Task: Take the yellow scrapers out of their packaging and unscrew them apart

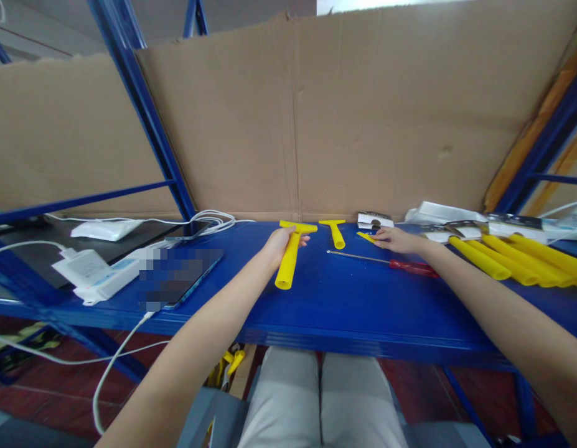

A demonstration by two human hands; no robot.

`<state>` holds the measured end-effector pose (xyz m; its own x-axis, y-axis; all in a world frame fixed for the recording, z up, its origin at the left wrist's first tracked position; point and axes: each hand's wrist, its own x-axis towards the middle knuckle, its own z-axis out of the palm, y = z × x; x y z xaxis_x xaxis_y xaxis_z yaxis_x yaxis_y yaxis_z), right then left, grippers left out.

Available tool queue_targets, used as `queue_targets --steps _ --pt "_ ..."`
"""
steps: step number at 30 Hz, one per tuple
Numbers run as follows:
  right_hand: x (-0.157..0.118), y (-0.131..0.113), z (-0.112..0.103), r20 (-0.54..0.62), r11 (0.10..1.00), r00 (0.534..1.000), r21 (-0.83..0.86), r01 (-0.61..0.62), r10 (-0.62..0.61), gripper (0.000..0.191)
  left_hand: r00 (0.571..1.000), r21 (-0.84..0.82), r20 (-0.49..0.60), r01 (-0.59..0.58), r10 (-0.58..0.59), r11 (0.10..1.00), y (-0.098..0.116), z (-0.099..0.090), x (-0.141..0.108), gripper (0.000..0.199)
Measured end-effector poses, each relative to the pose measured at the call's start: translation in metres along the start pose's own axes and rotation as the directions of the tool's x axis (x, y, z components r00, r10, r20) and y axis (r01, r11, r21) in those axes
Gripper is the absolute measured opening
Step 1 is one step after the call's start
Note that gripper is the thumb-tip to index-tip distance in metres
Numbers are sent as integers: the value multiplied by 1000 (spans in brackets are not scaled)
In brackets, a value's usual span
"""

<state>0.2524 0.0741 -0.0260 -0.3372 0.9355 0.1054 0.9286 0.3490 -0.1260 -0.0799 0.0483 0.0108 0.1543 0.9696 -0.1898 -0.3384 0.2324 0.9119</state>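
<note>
Left hand (275, 246) wrapped round yellow T-handle (289, 264), over blue tabletop (344, 311). Second T-handle (337, 236) lies just right of it. Then red-handled screwdriver (412, 267), small yellow strip (365, 236), right hand (394, 239) at strip's end, can't tell if pinching. Far right: yellow tubes (480, 257), side by side.

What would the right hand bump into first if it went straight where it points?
Probably the small yellow piece at its fingers; beyond that, maybe the unheld yellow T-shaped handle, though depth is unclear.
</note>
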Motion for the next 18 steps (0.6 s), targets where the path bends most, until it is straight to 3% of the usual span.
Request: queue_targets --steps 8,13,18 --pt "-1 5 -2 55 999 998 -31 11 -9 53 1000 -28 -16 -8 8 1000 1 2 -2 35" --pt "-6 3 -10 70 998 997 52 18 -22 51 1000 -36 -10 -5 5 999 1 1 -2 34" --pt "-17 30 -26 -136 995 985 22 -101 103 53 1000 -23 9 4 -3 1000 2 1 -2 33"
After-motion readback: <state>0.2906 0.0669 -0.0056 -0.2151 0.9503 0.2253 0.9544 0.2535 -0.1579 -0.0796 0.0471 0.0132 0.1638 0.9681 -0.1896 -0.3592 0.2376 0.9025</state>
